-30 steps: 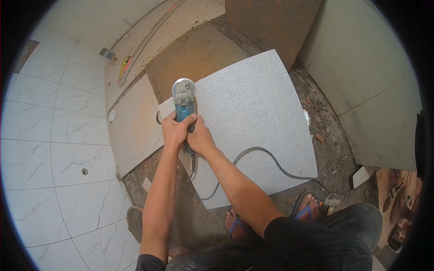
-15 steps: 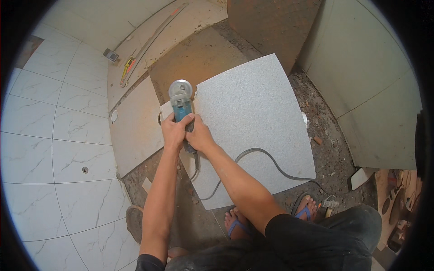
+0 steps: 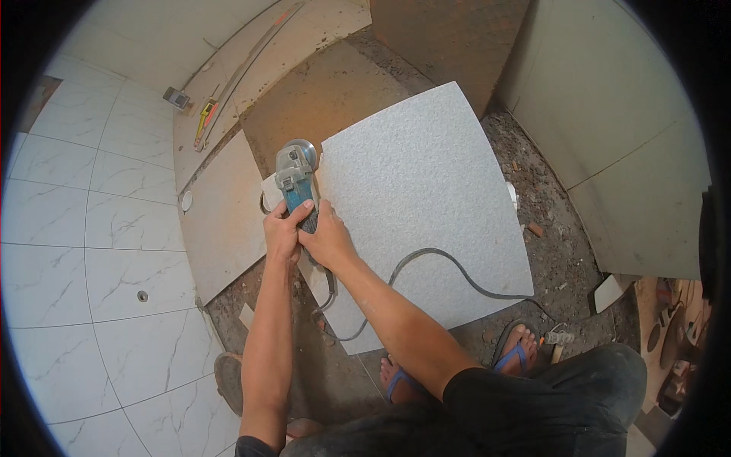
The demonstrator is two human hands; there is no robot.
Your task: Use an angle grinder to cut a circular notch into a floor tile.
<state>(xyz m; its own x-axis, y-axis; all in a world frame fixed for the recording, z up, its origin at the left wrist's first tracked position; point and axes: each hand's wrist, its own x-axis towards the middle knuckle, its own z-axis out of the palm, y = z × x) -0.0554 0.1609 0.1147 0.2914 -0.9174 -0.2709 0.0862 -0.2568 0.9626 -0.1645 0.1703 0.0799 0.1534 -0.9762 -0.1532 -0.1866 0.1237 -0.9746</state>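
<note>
Both of my hands are wrapped round a teal and grey angle grinder (image 3: pixel 298 187), one on each side of its body. My left hand (image 3: pixel 282 233) grips it from the left, thumb laid along the top. My right hand (image 3: pixel 329 238) closes on the rear part from the right. The grinder's disc (image 3: pixel 307 151) is tilted and stands at the left edge of a large grey speckled tile (image 3: pixel 426 183). Whether the disc touches the tile I cannot tell. A black power cord (image 3: pixel 457 274) runs from the grinder's rear across the tile to the right.
White marbled tiles (image 3: pixel 137 217) cover the left wall. Beige floor tiles (image 3: pixel 225 217) lie left of the grey tile. A yellow tape measure (image 3: pixel 205 114) and a long metal strip (image 3: pixel 251 65) rest farther back. Rubble (image 3: pixel 544 183) lines the right side, beside a leaning brown board (image 3: pixel 449 46).
The grinder has rolled in my hands, so its disc now faces right and sits more edge-on. My hands have moved slightly down and left in view.
</note>
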